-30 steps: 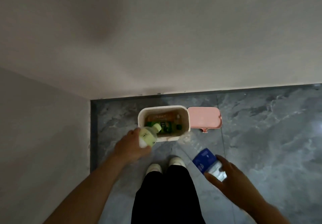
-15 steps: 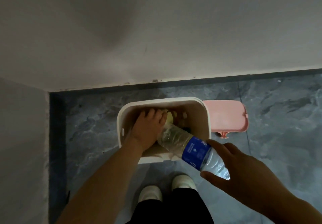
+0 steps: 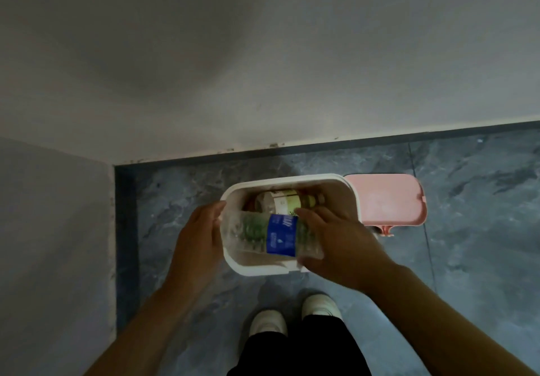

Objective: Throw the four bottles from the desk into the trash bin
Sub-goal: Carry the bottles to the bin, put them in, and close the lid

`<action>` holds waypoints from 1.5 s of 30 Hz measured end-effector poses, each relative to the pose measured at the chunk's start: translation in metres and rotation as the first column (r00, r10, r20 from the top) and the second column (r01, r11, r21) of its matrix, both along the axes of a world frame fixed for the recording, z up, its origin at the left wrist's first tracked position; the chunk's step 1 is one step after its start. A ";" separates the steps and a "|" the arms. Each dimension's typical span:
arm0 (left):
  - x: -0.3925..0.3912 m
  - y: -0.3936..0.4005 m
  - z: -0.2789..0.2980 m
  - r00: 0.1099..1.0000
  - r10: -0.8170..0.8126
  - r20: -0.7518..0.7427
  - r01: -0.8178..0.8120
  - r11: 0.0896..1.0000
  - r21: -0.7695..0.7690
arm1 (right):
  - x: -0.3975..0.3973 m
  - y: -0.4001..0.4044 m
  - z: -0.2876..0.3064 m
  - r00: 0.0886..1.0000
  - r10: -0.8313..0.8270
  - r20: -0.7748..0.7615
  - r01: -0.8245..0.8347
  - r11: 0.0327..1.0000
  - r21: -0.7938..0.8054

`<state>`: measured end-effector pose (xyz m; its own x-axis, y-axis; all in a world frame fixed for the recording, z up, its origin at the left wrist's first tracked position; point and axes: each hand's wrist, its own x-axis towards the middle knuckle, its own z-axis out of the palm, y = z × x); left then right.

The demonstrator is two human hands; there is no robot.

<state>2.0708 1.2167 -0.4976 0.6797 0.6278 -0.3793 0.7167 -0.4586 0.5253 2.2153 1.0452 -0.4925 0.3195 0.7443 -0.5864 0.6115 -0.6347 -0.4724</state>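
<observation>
A white trash bin (image 3: 257, 270) stands on the floor in a wall corner, its top uncovered. A clear bottle with a blue label (image 3: 277, 237) lies crosswise over the bin's mouth. My right hand (image 3: 336, 244) grips its right end. My left hand (image 3: 198, 235) is at the bottle's left end beside the bin's left rim, fingers spread against it. Deeper inside the bin lies a pale bottle with a white and green label (image 3: 285, 200); other contents are too dark to tell.
The bin's pink lid (image 3: 385, 200) lies flat on the floor to the bin's right. Walls close off the left and far sides. My white shoes (image 3: 292, 317) stand just before the bin on grey marbled tiles.
My left hand has come out of the bin without the pale bottle and moved to the left rim. My right hand has brought the clear bottle flat over the bin's mouth.
</observation>
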 end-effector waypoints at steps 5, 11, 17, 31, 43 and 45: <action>-0.014 -0.004 -0.002 0.996 0.081 0.024 -0.082 0.996 0.044 | 0.004 0.018 -0.028 0.999 -0.032 -0.026 0.031 0.999 -0.037; -0.014 -0.012 -0.011 0.989 0.137 0.048 -0.136 0.991 -0.018 | 0.003 0.012 -0.037 0.996 -0.074 -0.051 0.074 0.997 0.012; -0.014 -0.015 0.001 0.969 0.174 0.174 -0.168 0.985 -0.047 | 0.001 0.011 -0.036 0.997 -0.067 -0.046 0.069 0.997 0.033; -0.002 -0.028 -0.005 0.957 0.239 0.162 -0.225 0.969 -0.105 | -0.010 0.002 -0.053 0.977 -0.181 -0.117 0.176 0.983 -0.053; -0.011 -0.029 -0.018 0.969 0.244 0.048 -0.241 0.969 -0.059 | 0.020 -0.072 -0.051 0.621 -0.783 0.029 0.739 0.598 0.310; -0.012 -0.026 -0.023 0.966 0.257 0.035 -0.257 0.966 -0.012 | 0.026 -0.078 -0.072 0.575 -0.815 0.067 0.802 0.578 0.151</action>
<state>2.0587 1.1910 -0.5211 0.5093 0.7804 -0.3628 0.7904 -0.2574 0.5559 2.2417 0.9673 -0.5650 0.8755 0.1895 -0.4445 -0.0804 -0.8499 -0.5208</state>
